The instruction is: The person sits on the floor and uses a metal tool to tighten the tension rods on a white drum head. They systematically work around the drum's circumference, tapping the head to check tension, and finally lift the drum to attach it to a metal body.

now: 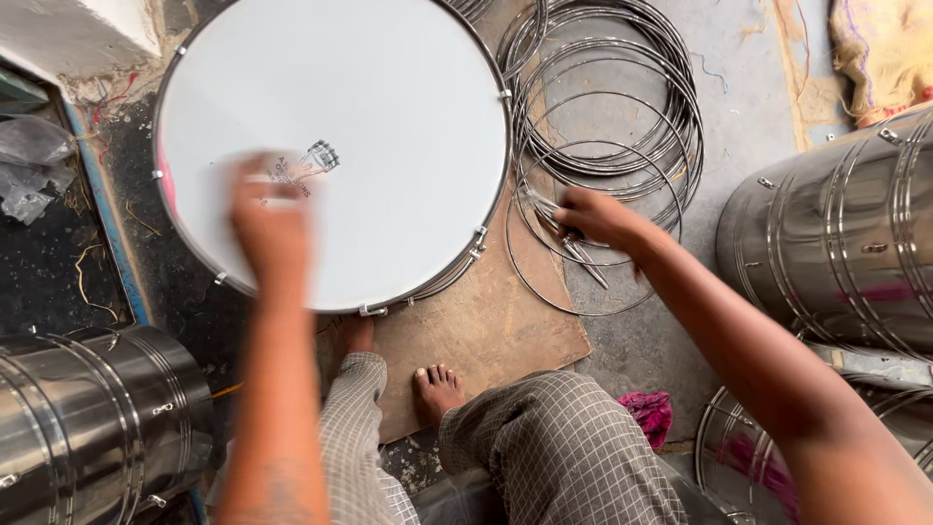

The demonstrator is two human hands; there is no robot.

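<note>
Down low, closest in, are two knees in checked trousers [544,447] and two bare feet [437,389] resting on a brown board [486,321] that lies on the floor. A pink rag [649,413] sits on the floor just beside the right knee.

The left hand [267,219] is up over the white drum [330,146]. It is blurry, so I cannot tell how far open it is. It looks like it lies on the drum skin or just above it, near the small dark print in the middle. The drum lies flat on the floor with its skin facing up, partly on the brown board, with a shiny metal ring and little clamps round its edge.

The right hand [598,216] is out to the right of the drum, on the floor. Its fingers are curled round some thin shiny metal rods [573,243], and it touches the pile of thin wire rings [622,107] that lie flat there.

At the sides are shiny metal drum bodies: one at the bottom left [97,418] and one at the right [836,243], both lying on their sides.

Far off at the top right is a cloth sack [884,49].
</note>
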